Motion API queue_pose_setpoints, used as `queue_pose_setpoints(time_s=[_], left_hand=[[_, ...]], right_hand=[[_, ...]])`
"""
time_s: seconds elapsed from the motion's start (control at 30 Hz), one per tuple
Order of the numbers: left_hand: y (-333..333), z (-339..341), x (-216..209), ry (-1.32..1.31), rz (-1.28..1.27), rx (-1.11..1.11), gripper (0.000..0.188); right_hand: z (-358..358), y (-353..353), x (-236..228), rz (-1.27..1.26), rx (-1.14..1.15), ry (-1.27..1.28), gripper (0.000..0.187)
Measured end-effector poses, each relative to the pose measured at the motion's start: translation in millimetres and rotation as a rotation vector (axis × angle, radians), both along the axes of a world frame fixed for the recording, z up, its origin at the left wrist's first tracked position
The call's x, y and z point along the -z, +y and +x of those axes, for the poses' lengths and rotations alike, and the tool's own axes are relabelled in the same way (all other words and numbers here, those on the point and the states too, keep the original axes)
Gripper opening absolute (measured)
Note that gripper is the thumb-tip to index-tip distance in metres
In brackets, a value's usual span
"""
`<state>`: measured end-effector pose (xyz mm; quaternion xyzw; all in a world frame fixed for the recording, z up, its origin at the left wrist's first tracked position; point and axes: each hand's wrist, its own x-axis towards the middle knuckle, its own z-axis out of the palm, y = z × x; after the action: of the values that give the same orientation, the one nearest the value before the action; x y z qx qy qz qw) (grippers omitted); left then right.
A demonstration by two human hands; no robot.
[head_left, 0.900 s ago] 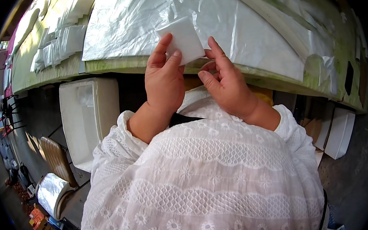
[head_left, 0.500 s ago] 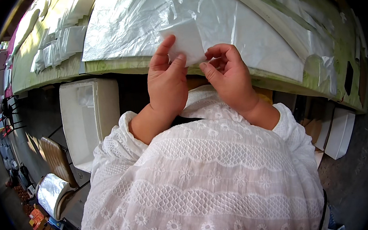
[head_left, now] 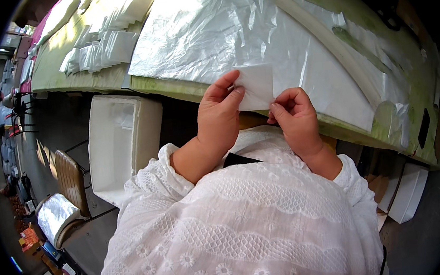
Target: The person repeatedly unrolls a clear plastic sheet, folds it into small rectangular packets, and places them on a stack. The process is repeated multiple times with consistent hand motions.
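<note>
Two hands share one thin white square, which is up in front of the person, just over the near edge of the green-covered surface. The left hand has its thumb and forefinger closed on the left side of the square; the right hand has its fingers pinched at the lower right corner, the rest curled in. It looks very light and limp, perhaps slippery like film, and likely to crease if squeezed hard, so a gentle pinch at opposite edges or corners should suit it best. Whether it is one layer or several, I cannot tell.

Below the surface, to the left, a white foam box stands open with some clear, crumpled plastic in it. At the lower right is a white carton; its contents cannot be made out.
</note>
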<state>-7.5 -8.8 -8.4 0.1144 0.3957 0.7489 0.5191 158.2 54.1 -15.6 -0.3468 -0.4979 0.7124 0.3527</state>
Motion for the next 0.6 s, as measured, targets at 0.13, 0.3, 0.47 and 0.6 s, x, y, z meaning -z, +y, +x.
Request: queue_pose_setpoints(time_s=[0.13,0.3,0.47,0.6], left_hand=[[12.6,-65.5,-10.4,0.073,-0.021,-0.077,0.034],[33.1,-243.2,-13.1,0.855,-0.014,-0.434,0.021],[31.3,-338.1,-4.9,1.976,-0.621,-0.352,0.029],[32.5,-333.7,6.2,2.336,-0.537,-0.445,0.027]], right_hand=[[5.0,2.3,4.6,-0.037,-0.055,-0.02,0.011],[8.5,-0.6,8.0,0.024,-0.096,-0.026,0.012],[7.0,-1.0,7.4,0.032,-0.135,-0.006,0.011],[9.7,-2.0,8.9,0.041,-0.129,-0.047,0.011]])
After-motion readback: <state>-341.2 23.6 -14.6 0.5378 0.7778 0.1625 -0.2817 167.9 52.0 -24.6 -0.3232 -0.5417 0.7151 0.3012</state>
